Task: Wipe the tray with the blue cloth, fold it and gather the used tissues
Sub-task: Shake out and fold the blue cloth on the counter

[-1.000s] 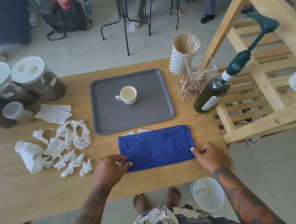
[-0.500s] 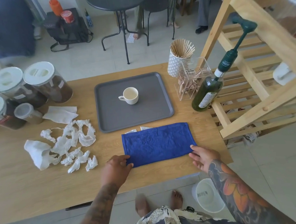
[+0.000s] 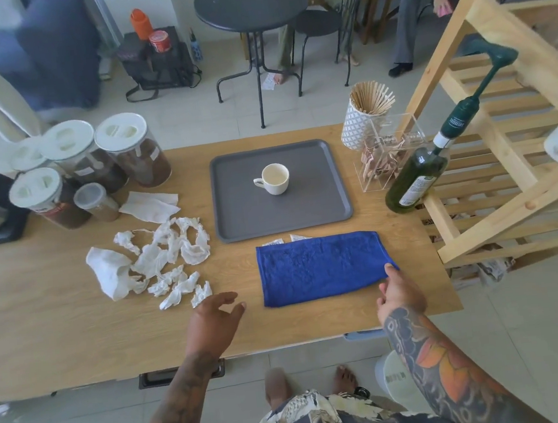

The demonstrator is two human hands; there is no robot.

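While the blue cloth (image 3: 323, 267) lies folded flat on the surface (image 3: 58, 324), the right hand (image 3: 401, 289) touches its corner with a loose, empty grip, and the left hand (image 3: 213, 316) hovers open beside the used tissues (image 3: 158, 258), probably to gather them.

A dark floral-print shirt (image 3: 313, 421), bare feet (image 3: 277, 385), and heavily tattooed forearms, the right forearm (image 3: 442, 366) bearing an orange flower design.

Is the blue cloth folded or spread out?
Folded, it seems: the blue cloth lies flat on the table as a neat rectangle with an edge that looks doubled. How many layers, I cannot tell.
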